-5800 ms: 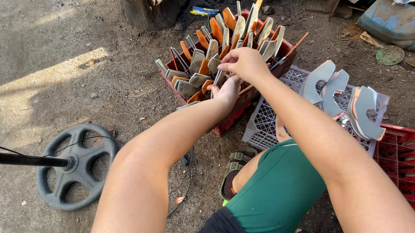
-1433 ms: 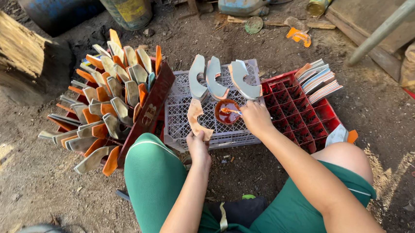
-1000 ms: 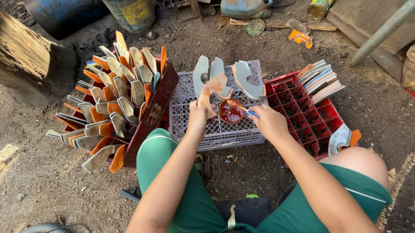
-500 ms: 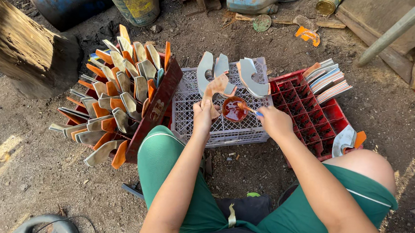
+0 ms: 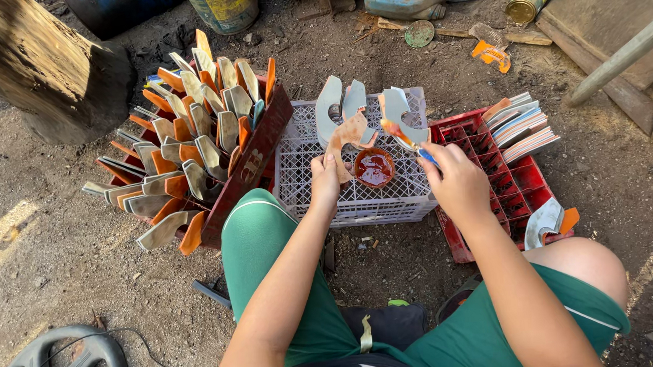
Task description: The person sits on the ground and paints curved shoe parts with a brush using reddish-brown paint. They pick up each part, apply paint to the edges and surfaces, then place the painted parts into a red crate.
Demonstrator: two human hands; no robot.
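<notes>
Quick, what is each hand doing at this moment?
Left hand: closed, holding a curved blade piece over the white crate.
Right hand: closed on a small brush.

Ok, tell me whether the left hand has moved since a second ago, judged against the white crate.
No: the left hand remains above the white crate, beside the small bowl.

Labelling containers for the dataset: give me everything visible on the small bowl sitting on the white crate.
The bowl is small, round and shallow, stained dark reddish-brown, with a glossy orange-red liquid inside that looks like paint or glue. Its material cannot be told. It sits upright on the white lattice crate, near the front middle. The left hand is just beside it, holding a curved flat piece above its rim; the right hand holds a brush a little to its other side. Neither hand visibly touches it.
</notes>
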